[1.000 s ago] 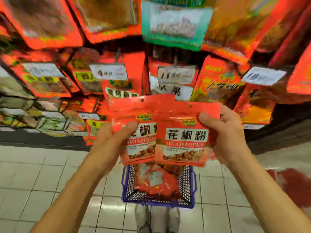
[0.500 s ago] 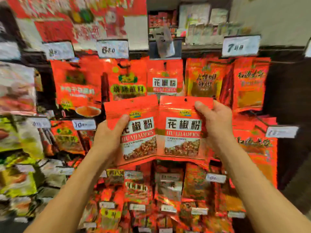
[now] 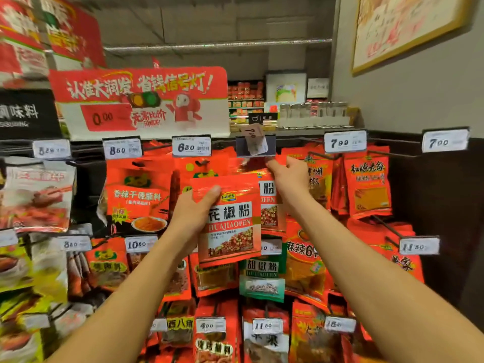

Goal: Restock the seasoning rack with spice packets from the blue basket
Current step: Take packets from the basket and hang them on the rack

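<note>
Where both hands showed two packets side by side, they've split: right hand [image 3: 289, 170] pinches one packet [image 3: 269, 203] up at the peg under the loose tag [image 3: 254, 140], left hand [image 3: 195, 210] grips the spare packet [image 3: 230, 224]. Hanging underway!

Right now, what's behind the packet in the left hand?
Behind the huajiaofen packet in the left hand: a matching packet the right hand pinches at its top. Its left half is covered.

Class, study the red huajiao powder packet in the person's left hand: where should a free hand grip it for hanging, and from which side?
Grip the red huajiao powder packet by its flat top strip, from the right; the left hand already covers its upper left edge, and it hangs upright, label forward.
</note>
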`<state>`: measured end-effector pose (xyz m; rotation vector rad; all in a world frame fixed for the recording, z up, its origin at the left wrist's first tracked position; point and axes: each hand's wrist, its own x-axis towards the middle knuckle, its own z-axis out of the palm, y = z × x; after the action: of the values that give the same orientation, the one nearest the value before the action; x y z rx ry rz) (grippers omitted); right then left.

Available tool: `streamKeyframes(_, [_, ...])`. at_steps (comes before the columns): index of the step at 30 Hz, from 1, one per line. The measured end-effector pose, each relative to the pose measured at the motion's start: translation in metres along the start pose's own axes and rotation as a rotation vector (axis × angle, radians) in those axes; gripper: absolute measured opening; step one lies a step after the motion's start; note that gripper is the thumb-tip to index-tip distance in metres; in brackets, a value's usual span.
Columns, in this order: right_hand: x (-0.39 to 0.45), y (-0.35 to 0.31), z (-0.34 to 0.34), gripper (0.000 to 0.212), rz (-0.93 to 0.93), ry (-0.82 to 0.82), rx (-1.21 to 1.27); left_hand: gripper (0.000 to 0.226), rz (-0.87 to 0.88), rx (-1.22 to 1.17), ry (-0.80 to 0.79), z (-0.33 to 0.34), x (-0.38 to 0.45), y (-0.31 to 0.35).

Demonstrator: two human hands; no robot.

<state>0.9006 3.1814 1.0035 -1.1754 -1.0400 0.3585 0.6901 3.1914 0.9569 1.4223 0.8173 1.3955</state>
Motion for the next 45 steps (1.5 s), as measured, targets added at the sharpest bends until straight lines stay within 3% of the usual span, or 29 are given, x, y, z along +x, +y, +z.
streamKeyframes(6, [0.012,0.009,0.006,0.040,0.045,0.078,-0.099,0.009,0.022,-0.030,-0.016,0.008,0.009,-0.004])
streamKeyframes(12, [0.034,0.021,0.015,0.037,0.031,0.108,-0.253,0.015,0.025,0.000,-0.045,0.017,0.020,-0.010])
streamKeyframes(17, [0.055,0.036,0.023,0.040,0.162,0.074,-0.384,0.013,0.002,-0.011,-0.069,0.027,0.027,-0.011])
streamKeyframes(23, [0.052,0.045,0.013,0.038,0.163,0.085,-0.311,0.014,0.016,-0.004,-0.079,0.040,0.034,-0.010])
streamKeyframes(27, [0.022,0.045,-0.003,0.016,0.058,0.081,0.087,0.016,0.004,-0.061,-0.086,0.050,0.040,-0.007])
streamKeyframes(31, [0.005,0.037,-0.011,0.025,-0.013,-0.058,0.279,0.023,-0.007,-0.083,-0.076,0.060,0.052,0.001])
streamKeyframes(36, [0.011,0.029,-0.012,0.027,-0.089,-0.111,0.084,0.016,-0.002,-0.066,-0.029,0.069,0.063,0.008])
streamKeyframes(39, [0.017,0.026,-0.006,0.038,-0.070,-0.032,-0.058,0.017,0.009,-0.004,-0.001,0.073,0.068,0.010])
streamKeyframes(45, [0.021,0.021,0.001,0.038,-0.068,0.079,-0.080,0.008,-0.038,-0.073,-0.022,0.078,0.072,0.016])
